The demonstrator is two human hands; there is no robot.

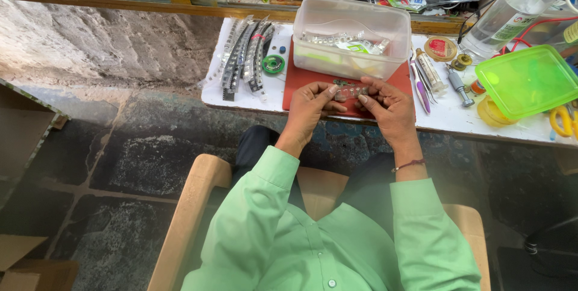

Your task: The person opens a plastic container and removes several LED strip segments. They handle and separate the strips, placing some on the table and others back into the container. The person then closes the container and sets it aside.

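A dark stone floor (138, 158) fills the lower view, with a low white worktable (445, 116) along the top, crowded with small tools. A person in a light green shirt (313, 237) sits on a pale wooden chair (192, 206), forearms stretched forward and wrists bent inward so the hands meet at the table's near edge. On the table lies a red mat (295, 86), and on it a clear plastic tub (352, 35). To the right sits a lime green lidded box (530, 80); to the left, loose component strips (244, 56). The left hand (310, 107) and right hand (388, 107) each pinch one end of a small clear strip (350, 93), held level between them above the mat's front edge.
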